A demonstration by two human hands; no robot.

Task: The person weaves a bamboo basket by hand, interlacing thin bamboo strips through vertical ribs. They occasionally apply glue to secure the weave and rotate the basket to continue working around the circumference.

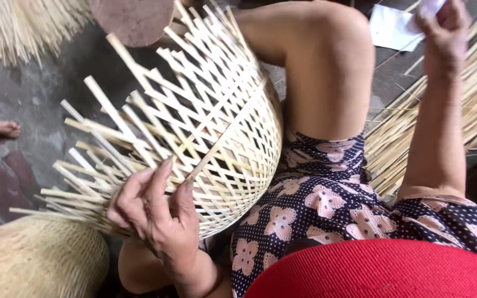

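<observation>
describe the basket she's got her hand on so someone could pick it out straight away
Start at the bare knee in the middle; the half-woven basket leans against its left side, with the left hand on its lower edge. Unlike the finished, tightly woven basket in the bottom left corner, it has an open lattice with loose strip ends sticking out.

the half-woven basket [211, 127] lay on its side across the person's lap, its loose strip ends fanning out to the left. the left hand [158, 218] gripped its near rim from below, fingers [161, 176] on the strips. a finished basket [34, 259] sat on the floor [28, 94] at lower left. the right hand [443, 33] was raised at upper right, above a bundle of strips [448, 121] lying to the right of the knee
</observation>
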